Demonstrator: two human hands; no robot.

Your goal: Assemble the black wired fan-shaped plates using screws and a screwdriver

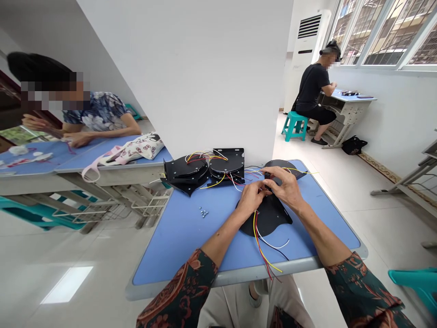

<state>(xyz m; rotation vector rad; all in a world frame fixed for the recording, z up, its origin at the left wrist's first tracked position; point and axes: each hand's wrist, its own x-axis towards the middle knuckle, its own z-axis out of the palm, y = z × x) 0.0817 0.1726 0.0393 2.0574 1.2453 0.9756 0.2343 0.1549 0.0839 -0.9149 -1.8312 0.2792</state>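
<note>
Blue-topped desk (177, 241) in a bright workroom, a co-worker (311, 86) bent over another desk by the windows. Stacked black wired plates (186, 171) at the far edge, apparently finished, near small metal fasteners (204, 212); one more black plate (268, 218) between the hands, its red, yellow and white wires (262, 248) still trailing loose toward the near edge. Left hand (251, 198) and right hand (283, 187) with fingers curled closed at the plate, the exact grip hidden.

Stacked wired plates (191, 171) sit on the desk (177, 241), beyond a loose plate (268, 221).
</note>
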